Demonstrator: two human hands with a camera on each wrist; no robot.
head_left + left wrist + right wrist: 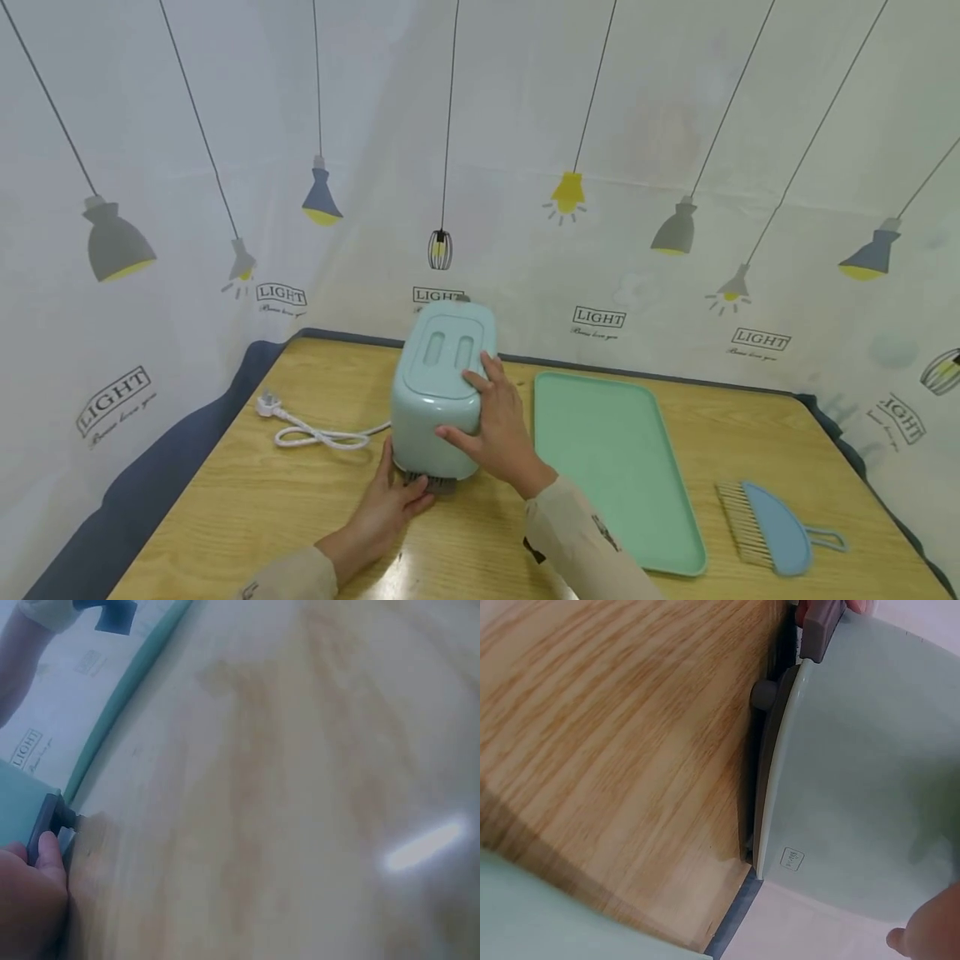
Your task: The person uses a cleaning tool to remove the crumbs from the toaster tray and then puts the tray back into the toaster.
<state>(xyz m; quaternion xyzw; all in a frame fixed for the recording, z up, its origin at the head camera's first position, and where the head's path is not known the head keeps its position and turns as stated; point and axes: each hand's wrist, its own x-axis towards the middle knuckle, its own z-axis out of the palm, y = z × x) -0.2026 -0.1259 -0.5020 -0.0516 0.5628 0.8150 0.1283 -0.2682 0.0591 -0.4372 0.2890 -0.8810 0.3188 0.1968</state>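
Note:
A pale mint toaster with a lid over its top stands near the table's middle. Low on its near end sticks out a grey-brown tab. My left hand pinches this tab, its thumb pressed against it. My right hand holds the toaster's right near corner, fingers over the lid's edge and thumb on the near end. In the right wrist view a dark base with a small foot shows under the toaster's side wall. The right palm hides part of that wall.
A white cord with a plug lies looped left of the toaster. On the right is a green tray, beside my right forearm. Farther right lies a blue brush. A lamp-print curtain hangs behind the wooden table.

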